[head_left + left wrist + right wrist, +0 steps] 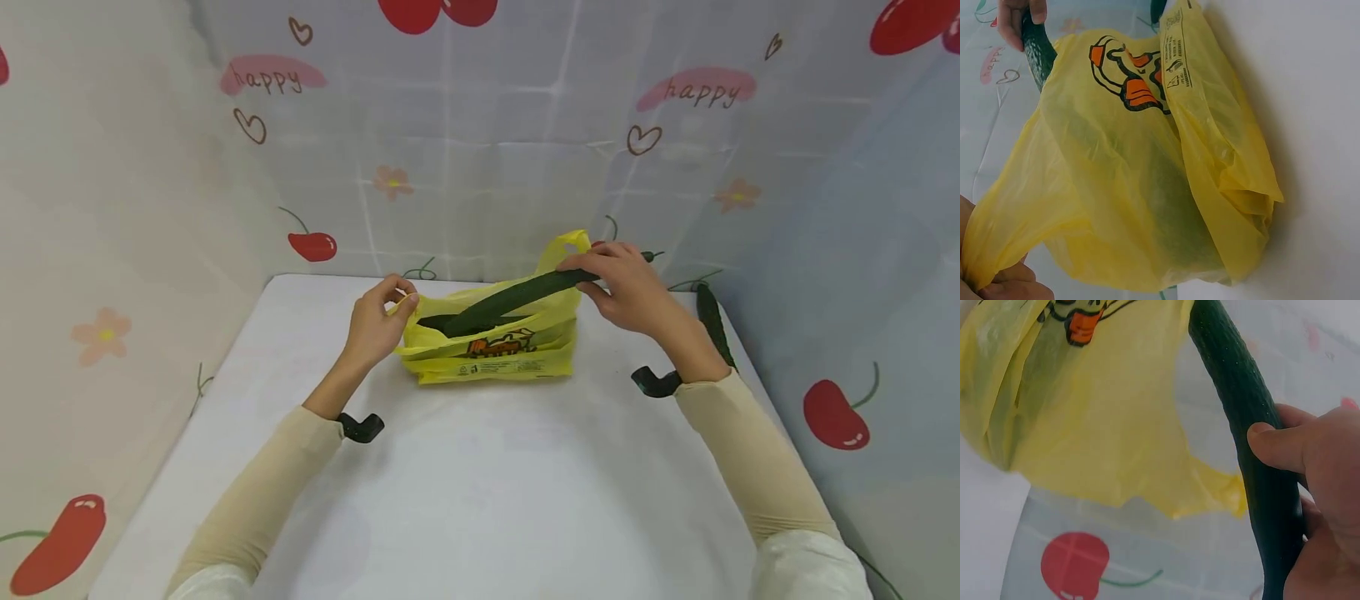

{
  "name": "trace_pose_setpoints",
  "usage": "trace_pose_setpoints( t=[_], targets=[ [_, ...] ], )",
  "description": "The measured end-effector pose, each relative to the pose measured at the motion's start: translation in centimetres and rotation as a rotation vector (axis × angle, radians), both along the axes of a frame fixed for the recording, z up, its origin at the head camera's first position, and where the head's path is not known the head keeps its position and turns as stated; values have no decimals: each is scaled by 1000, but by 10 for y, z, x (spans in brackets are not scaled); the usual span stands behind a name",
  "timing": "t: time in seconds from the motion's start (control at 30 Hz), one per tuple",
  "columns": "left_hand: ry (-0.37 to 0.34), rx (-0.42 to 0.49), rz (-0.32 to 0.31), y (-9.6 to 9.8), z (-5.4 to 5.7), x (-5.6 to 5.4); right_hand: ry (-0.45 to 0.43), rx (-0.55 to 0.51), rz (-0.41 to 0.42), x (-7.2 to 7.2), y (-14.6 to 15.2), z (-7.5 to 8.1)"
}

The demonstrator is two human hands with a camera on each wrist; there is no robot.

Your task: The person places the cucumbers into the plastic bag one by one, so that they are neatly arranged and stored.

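Observation:
A yellow plastic bag (495,354) with a printed picture sits near the back of the white table. My left hand (378,321) pinches the bag's left handle; the stretched handle (997,231) shows in the left wrist view. My right hand (626,287) grips a long dark green cucumber (517,298) near its upper end. That cucumber slants down to the left, its lower end inside the bag's mouth. Another dark green cucumber (431,322) lies inside the bag, partly hidden by the bag's front. In the right wrist view, thumb and fingers wrap the held cucumber (1241,394).
One more cucumber (712,321) lies at the table's right edge, partly behind my right forearm. The white table (517,483) meets a printed curtain (495,183) at the back, with more curtain at both sides. Black wrist mounts (362,427) stick out from both wrists.

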State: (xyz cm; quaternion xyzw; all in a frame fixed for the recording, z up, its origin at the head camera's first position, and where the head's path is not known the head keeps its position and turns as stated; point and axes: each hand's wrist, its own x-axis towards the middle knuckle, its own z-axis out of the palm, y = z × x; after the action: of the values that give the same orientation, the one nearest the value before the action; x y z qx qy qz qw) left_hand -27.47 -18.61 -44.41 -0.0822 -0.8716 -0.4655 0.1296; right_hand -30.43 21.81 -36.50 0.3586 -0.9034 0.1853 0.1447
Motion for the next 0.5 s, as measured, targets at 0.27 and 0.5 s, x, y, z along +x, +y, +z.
trace_pose_setpoints(
  t=[0.27,0.5],
  targets=[
    [30,-10,-18,5,1,-3,-96,85,-1,-13,-28,-2],
    [23,6,-4,5,1,-6,-231,131,65,-22,-46,-2]
  ],
)
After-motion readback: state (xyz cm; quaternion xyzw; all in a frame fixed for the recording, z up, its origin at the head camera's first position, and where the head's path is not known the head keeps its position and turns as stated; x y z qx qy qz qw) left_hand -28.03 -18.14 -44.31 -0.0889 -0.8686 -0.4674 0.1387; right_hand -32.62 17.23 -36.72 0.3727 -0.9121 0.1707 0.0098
